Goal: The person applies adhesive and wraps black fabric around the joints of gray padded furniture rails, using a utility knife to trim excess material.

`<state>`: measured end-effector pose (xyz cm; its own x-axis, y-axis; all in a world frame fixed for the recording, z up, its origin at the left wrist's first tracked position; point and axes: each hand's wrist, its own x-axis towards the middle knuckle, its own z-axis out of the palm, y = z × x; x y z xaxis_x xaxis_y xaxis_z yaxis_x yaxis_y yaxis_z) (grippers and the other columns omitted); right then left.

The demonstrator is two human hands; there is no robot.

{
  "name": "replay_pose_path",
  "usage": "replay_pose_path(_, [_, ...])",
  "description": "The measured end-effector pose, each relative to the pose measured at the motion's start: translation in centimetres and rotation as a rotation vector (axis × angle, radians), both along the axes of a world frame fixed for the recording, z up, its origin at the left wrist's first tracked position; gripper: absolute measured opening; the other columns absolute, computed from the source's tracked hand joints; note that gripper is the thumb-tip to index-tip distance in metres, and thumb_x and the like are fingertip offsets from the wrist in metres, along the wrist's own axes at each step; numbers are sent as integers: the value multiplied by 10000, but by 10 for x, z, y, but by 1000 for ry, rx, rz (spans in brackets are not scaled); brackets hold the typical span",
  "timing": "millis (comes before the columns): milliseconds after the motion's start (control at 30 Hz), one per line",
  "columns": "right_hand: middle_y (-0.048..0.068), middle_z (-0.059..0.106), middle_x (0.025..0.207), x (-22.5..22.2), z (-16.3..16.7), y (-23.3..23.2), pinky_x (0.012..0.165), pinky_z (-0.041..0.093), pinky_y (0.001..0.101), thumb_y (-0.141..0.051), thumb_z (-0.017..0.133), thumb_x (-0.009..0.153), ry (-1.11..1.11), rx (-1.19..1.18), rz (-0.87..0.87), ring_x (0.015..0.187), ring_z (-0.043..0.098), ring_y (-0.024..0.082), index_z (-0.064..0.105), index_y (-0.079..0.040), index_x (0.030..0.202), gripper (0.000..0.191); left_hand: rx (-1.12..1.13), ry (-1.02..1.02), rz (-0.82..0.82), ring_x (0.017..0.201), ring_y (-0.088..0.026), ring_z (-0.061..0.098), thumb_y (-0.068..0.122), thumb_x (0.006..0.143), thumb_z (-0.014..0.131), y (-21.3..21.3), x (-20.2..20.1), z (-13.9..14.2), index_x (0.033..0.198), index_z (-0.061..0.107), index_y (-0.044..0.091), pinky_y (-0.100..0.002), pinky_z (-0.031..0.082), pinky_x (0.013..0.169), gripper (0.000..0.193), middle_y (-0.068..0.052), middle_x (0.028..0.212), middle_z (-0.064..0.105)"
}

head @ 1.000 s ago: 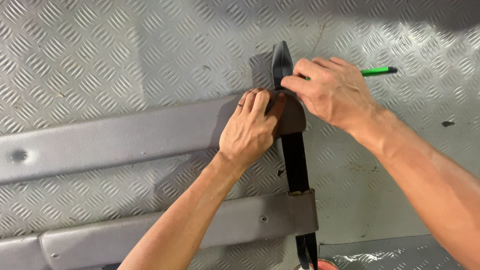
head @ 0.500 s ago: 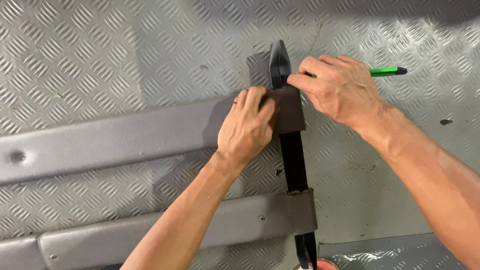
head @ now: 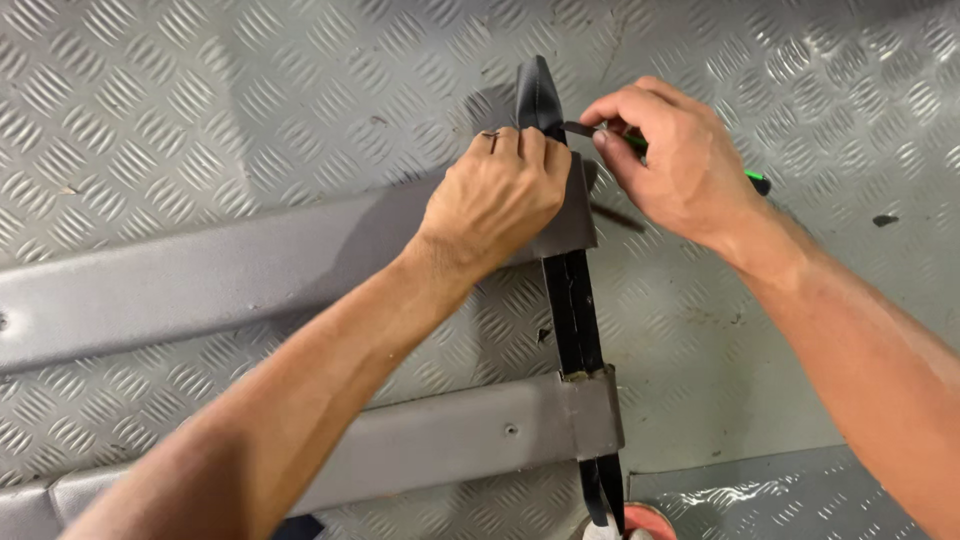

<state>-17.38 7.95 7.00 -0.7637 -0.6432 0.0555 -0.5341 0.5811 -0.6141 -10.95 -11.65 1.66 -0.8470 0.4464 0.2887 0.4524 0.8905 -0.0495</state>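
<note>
The left hand [head: 497, 197] grips the black bar [head: 572, 300]; the right hand [head: 680, 160] pinches a green pen [head: 752, 177], marking; the next move seems to need a steady bar.

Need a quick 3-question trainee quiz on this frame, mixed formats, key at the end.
1. True or false: the left hand rests where the black bar crosses the upper grey rail.
2. Multiple choice: what does the right hand hold? A) a green pen-like tool B) a hammer C) a spray can
3. Fill in: the surface behind the rails is grey ______ plate with a raised pattern.

Key: 1 true; 2 A; 3 metal.
</note>
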Motion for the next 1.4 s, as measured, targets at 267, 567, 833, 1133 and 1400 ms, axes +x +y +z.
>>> replay_pose_path(267, [111, 682, 1048, 0, -4, -3, 773, 553, 359, -1, 663, 986, -74, -50, -35, 898, 694, 232, 687, -14, 1166, 182, 33, 58, -9, 844, -196, 625, 149, 906, 614, -4, -1, -4, 951, 600, 75, -324, 541, 704, 88, -51, 895, 586])
replay_pose_path(567, [128, 704, 1053, 2, -10, -11, 783, 545, 378, 16, 665, 942, -101, -34, 1, 900, 687, 263, 697, -7, 1136, 197, 398, -177, 140, 975, -284, 614, 75, 936, 553, -2, 8, -19, 1067, 531, 54, -400, 550, 800, 135, -104, 1045, 533])
replay_pose_path(833, [107, 677, 986, 3, -6, -10, 730, 537, 367, 12, 672, 937, -143, -20, -1, 843, 682, 257, 705, -18, 1116, 185, 605, -157, 110, 1001, -328, 607, 90, 1045, 570, -11, 12, -19, 1126, 566, 21, -413, 524, 896, 107, -131, 1055, 573])
replay_pose_path(1133, [-19, 661, 1048, 4, -12, -14, 824, 386, 394, -106, 696, 980, 171, 131, 116, 928, 630, 206, 754, -144, 1078, 119, 760, -180, 275, 1000, -296, 629, 68, 967, 619, -16, 34, -5, 1060, 674, 68, -442, 478, 890, 109, -72, 1050, 651])
replay_pose_path(1400, [-22, 654, 1032, 2, -14, -21, 844, 415, 402, -117, 704, 955, 183, 131, 173, 949, 634, 197, 756, -140, 1081, 138, 734, -185, 297, 1003, -303, 621, 52, 931, 626, -15, 32, -4, 1041, 676, 66, -455, 473, 898, 121, -74, 1044, 648])
